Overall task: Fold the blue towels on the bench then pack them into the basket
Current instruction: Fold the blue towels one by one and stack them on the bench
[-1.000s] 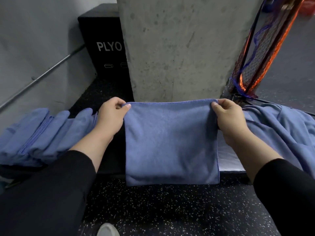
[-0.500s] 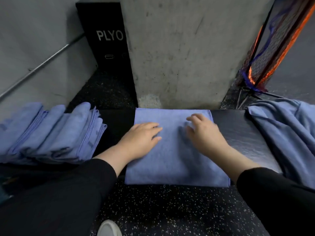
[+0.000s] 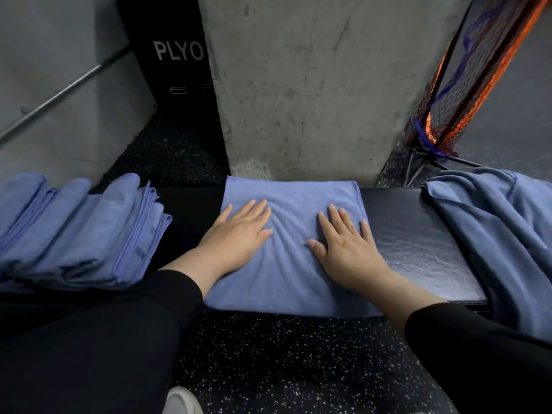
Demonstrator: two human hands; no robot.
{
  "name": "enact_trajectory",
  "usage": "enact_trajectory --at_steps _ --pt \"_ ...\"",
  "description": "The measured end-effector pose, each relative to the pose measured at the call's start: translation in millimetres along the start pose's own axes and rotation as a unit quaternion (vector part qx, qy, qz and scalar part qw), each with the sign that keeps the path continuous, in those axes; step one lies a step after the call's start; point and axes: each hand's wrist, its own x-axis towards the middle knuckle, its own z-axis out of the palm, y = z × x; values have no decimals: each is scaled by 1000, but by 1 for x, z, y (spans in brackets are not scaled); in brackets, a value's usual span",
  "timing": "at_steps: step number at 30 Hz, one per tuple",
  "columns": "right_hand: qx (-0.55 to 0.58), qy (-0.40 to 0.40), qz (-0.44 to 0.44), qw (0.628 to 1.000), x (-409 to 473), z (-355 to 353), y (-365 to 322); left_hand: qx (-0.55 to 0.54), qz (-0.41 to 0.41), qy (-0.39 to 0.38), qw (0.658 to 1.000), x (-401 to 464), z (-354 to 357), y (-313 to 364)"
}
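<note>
Head view: smoothing step, 1 blue towel [image 3: 286, 258] flat on the bench [image 3: 418, 243]. Left hand [image 3: 236, 237] and right hand [image 3: 346, 246] spread, pressing it. Left of it, folded stack [image 3: 80, 231]. Next: another fold, probably. No basket visible.

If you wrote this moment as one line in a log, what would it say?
step: flattening fold | left hand: flat on towel | right hand: flat on towel | bench: folded stack left, unfolded pile right
</note>
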Motion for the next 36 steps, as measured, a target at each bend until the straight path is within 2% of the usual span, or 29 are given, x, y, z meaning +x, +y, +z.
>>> enact_trajectory --at_steps 4,8,12,15,17,20,23,27,32,36 --pt "15 12 -18 1000 11 -5 12 6 -1 22 1000 -2 -3 -3" --pt "76 57 -39 995 11 -10 19 -6 33 33 999 -25 -4 -9" --pt "102 115 -132 979 -12 -21 27 17 88 37 995 -58 -5 -20" --pt "75 109 -187 973 -38 -18 39 30 130 35 990 -82 -6 -22" --pt "78 88 -195 974 -56 -17 48 54 134 2 989 -96 -5 -18" --pt "123 30 -185 975 -81 -21 63 80 114 -31 990 -111 1 -11" --pt "117 -17 -154 981 -96 -22 79 91 98 -40 990 -120 5 -6" --pt "111 1 -103 989 -100 -24 85 76 81 -8 994 -123 8 -4" --pt "125 47 -96 986 -99 -27 82 13 81 50 995 -123 11 -10" --pt "126 37 -91 987 -98 -30 83 -20 68 67 995 -129 14 -9"
